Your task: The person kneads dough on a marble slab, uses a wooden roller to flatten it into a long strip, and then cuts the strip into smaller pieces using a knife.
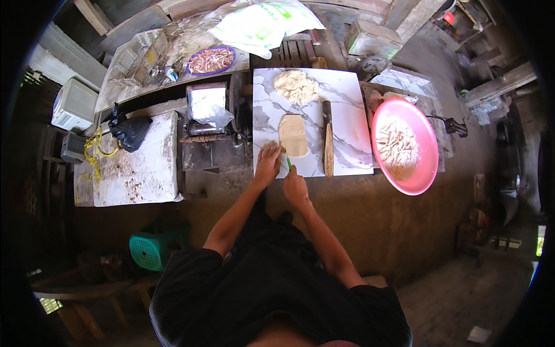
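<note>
A flat, rolled-out sheet of dough (293,136) with a straight near edge lies on a white marble-patterned board (350,150) in front of me. In my right hand (295,186), closed at the board's near edge, is a green-handled knife (288,162) pointing toward the sheet's near left corner. My left hand (268,161) rests on the board just left of that corner, fingers stretched forward. A rough lump of dough (296,87) sits at the far side. Right of the sheet, a dark wooden rolling pin (328,139) lies lengthwise.
A pink basin (428,147) with floured dough strips (396,144) stands right of the board. On the left are a roller machine (207,107) and a white table (156,173) bearing a black plastic bag (130,132). Farther back sits a purple-rimmed plate (211,61) of strips. A green stool (145,252) stands behind left.
</note>
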The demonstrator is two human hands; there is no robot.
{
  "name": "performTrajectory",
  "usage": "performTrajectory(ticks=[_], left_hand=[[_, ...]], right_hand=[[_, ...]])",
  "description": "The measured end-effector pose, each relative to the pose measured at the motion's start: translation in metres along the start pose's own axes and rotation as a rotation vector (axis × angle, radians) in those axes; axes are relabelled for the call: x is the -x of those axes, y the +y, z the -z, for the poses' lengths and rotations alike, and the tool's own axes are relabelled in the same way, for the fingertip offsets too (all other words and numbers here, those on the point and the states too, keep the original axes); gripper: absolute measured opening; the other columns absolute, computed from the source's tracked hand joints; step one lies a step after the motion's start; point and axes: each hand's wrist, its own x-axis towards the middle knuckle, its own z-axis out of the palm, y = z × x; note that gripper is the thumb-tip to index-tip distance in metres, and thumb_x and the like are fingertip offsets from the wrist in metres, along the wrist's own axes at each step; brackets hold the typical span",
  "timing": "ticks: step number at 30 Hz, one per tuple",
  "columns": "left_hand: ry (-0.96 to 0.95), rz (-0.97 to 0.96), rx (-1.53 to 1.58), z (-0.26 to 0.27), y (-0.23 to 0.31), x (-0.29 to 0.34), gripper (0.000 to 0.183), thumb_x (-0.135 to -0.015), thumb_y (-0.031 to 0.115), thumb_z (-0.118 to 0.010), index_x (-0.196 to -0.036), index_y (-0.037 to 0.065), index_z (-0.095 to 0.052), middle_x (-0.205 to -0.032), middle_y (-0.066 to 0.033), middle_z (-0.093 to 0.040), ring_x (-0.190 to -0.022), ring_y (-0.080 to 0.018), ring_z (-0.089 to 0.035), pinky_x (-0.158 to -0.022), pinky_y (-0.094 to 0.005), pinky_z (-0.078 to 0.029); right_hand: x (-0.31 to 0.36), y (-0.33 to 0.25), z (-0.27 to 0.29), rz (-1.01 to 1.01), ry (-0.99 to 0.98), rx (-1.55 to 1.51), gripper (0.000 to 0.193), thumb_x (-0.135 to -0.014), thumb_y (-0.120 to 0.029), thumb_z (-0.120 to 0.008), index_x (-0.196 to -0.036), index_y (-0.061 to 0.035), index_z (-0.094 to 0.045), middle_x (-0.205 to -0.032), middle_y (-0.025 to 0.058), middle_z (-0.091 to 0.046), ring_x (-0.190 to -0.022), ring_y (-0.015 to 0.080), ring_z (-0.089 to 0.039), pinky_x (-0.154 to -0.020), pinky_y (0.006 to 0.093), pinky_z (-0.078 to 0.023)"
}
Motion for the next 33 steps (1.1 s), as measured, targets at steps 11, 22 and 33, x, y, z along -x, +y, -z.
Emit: performTrajectory(ticks=[11,22,33], left_hand=[[-0.026,0.141,0.142,0.006,0.003,-0.008,0.039,-0.075,0.010,-0.048,-0.113,0.002,-0.045,-0.113,-0.0136,-0.048,-0.108,-0.0299,-0.039,-0.092,-0.0412,-0.028],[0.085,0.038,0.082,-0.009,-0.012,-0.055,0.040,-0.073,0.011,-0.053,-0.112,0.005,-0.046,-0.103,-0.0170,-0.049,-0.097,-0.0337,-0.043,-0.085,-0.0406,-0.035],[0.122,0.119,0.001,-0.026,-0.004,-0.057,0.022,-0.071,0.014,-0.056,-0.090,0.003,-0.058,-0.092,-0.0145,-0.049,-0.093,-0.0317,-0.042,-0.081,-0.0405,-0.035]], right_hand=[[0.026,-0.003,0.027,-0.003,0.123,-0.087,0.024,-0.080,-0.012,-0.042,-0.101,-0.0004,-0.042,-0.071,0.0265,-0.056,-0.068,0.0435,-0.054,-0.063,0.0496,-0.044],[-0.010,0.024,0.045,-0.053,0.250,-0.123,0.029,-0.079,-0.010,-0.041,-0.107,-0.0015,-0.042,-0.085,0.0241,-0.056,-0.078,0.0402,-0.053,-0.068,0.0464,-0.041],[-0.016,0.028,0.049,0.034,0.323,-0.147,0.028,-0.077,-0.008,-0.045,-0.104,-0.0008,-0.046,-0.084,0.0244,-0.056,-0.074,0.0401,-0.054,-0.065,0.0458,-0.043]])
